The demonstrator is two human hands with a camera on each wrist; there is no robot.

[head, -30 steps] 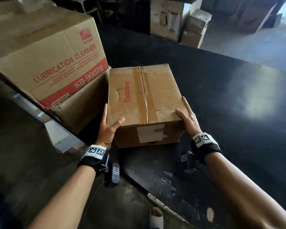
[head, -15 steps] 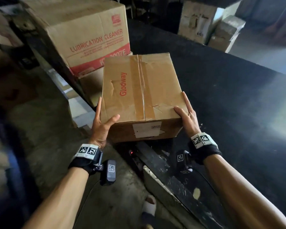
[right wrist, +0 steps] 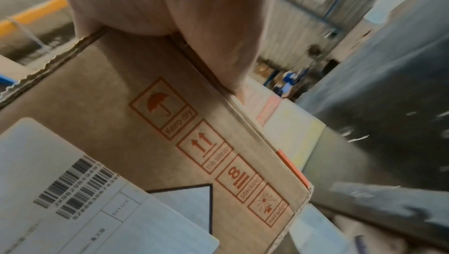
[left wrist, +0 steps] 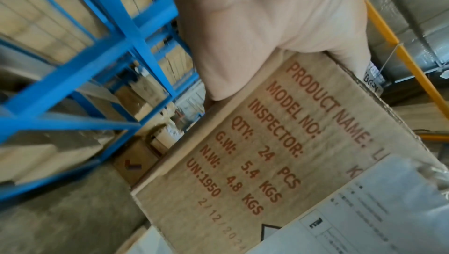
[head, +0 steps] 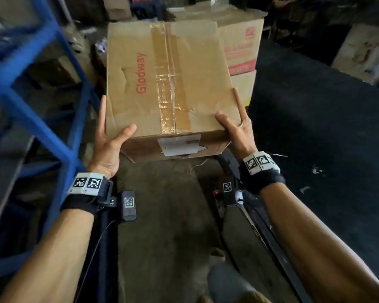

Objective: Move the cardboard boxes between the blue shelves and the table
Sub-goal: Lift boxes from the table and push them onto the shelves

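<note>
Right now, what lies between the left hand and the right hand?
The Glodway cardboard box lies between them: the left hand presses its left side, the right hand its right side. The head view shows this.

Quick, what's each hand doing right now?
Left hand: open, flat against the Glodway box, carrying it, thumb on top.
Right hand: open, flat against the box's other side, thumb on top.
</note>
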